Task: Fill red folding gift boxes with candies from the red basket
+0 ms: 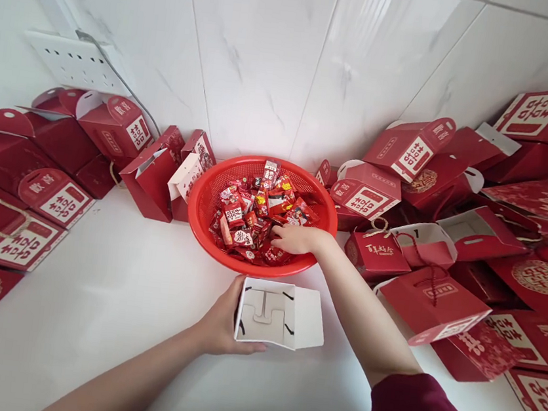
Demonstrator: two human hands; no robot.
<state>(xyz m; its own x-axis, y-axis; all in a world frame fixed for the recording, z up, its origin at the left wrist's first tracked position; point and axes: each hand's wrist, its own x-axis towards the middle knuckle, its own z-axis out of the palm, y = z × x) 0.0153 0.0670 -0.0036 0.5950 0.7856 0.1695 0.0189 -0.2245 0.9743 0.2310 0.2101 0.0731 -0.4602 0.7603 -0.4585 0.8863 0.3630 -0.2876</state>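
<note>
My left hand (221,321) grips a small paper gift box (268,317) from its left side, thumb along the near edge. The box has its open top facing me, showing a white inside with folded bottom flaps and black cord ends; one white flap sticks out to the right. Beyond it stands a red plastic basket (257,268) heaped with wrapped candies (246,215), mostly in red wrappers. Inside the basket's right part, my right hand (294,239) dips into the candies with its fingers curled together. Its fingertips are hidden, so any candy in them cannot be made out.
Red gift boxes (367,193) are piled along the right side, several with cord handles. More red boxes (114,128) stand at the left, and two red bags (151,178) beside the basket. A tiled wall (260,65) closes off the white table (137,276) behind; a power strip (77,61) hangs there.
</note>
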